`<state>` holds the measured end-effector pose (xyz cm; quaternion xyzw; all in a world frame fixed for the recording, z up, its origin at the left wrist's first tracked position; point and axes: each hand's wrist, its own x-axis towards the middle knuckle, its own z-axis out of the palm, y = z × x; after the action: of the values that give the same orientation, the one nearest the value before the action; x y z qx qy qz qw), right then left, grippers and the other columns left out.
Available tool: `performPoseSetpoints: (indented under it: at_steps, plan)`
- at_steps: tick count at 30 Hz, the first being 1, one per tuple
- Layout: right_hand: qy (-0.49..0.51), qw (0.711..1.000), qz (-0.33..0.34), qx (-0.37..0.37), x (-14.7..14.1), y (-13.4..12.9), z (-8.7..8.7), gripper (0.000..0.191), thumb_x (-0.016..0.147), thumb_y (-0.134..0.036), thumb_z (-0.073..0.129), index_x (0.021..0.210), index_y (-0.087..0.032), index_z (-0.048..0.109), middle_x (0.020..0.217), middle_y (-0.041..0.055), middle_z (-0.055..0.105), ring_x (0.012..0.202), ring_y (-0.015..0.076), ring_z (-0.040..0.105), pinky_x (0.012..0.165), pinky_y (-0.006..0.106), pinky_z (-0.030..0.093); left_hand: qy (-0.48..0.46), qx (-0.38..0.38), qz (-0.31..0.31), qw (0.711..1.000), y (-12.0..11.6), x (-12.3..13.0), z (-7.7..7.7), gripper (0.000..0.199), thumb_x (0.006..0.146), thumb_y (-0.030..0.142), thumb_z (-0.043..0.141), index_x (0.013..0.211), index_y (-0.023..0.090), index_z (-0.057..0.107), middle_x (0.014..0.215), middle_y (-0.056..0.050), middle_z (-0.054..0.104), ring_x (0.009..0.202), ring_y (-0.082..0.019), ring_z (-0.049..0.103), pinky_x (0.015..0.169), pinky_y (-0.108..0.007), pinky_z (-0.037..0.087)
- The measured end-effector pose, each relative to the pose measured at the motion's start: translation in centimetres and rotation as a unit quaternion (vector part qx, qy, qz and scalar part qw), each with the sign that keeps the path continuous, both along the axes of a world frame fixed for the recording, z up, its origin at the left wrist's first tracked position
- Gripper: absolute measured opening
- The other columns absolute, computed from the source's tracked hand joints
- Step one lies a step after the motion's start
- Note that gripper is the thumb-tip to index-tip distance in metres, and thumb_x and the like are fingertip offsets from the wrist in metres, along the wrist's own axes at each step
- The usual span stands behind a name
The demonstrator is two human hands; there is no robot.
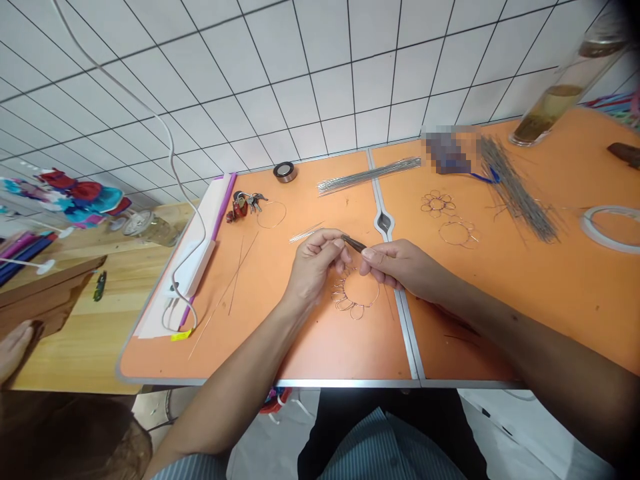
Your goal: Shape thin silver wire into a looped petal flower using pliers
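Near the middle of the orange table, my left hand [319,260] is closed on a ring of thin wire with small petal-like loops [356,311], which hangs below the fingers. My right hand [393,261] is wrapped round a small dark tool [353,244], whose tip reaches the left fingertips. It looks like tweezers or small pliers. Just behind my left hand lie short silvery wires [306,233]. Two looped wire shapes, one flower-like [437,203] and one rounder [456,233], rest to the right of my hands.
A wire bundle [370,176], black tape roll [285,171] and keys [250,201] lie at the back. More wires [520,190], a glass bottle [550,110] and a white ring [613,228] stand right. Left are a power strip [197,269] and another person's hand [15,350].
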<state>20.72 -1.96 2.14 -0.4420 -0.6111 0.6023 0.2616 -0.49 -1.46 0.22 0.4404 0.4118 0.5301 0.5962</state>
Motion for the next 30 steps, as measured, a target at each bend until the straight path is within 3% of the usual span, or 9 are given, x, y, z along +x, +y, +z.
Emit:
performPoseSetpoints:
  at_steps: [11,17,30]
  plan:
    - [0.014,1.0,-0.003,0.002,0.1,0.17,-0.59,0.052,0.102,-0.066,0.061,0.083,-0.019,0.073,0.066,-0.0017,0.048,0.055,0.0115,0.036,0.051,0.03,0.025,0.039,0.03,0.015,0.999,-0.12,0.03,-0.23,0.015,0.092,0.034,0.082,0.095,0.02,0.077,0.07,0.001,0.073,0.053,-0.009,0.058,0.056,-0.023,0.047]
    - [-0.012,1.0,-0.002,0.027,0.1,0.32,-0.81,0.053,0.102,-0.067,0.06,0.083,-0.02,0.073,0.068,0.0,0.053,0.058,0.0129,0.041,0.053,0.03,0.029,0.08,0.055,0.045,0.994,-0.23,0.11,0.02,0.014,0.091,0.033,0.081,0.091,0.02,0.078,0.068,0.001,0.072,0.053,-0.01,0.058,0.056,-0.024,0.047]
    - [-0.029,0.999,0.002,0.029,0.1,0.55,-0.96,0.054,0.102,-0.068,0.058,0.085,-0.02,0.075,0.07,0.0011,0.057,0.059,0.0137,0.044,0.055,0.031,0.031,0.092,0.057,0.046,0.993,-0.38,0.16,0.08,0.012,0.091,0.032,0.08,0.091,0.02,0.079,0.068,0.001,0.072,0.052,-0.01,0.058,0.055,-0.024,0.047]
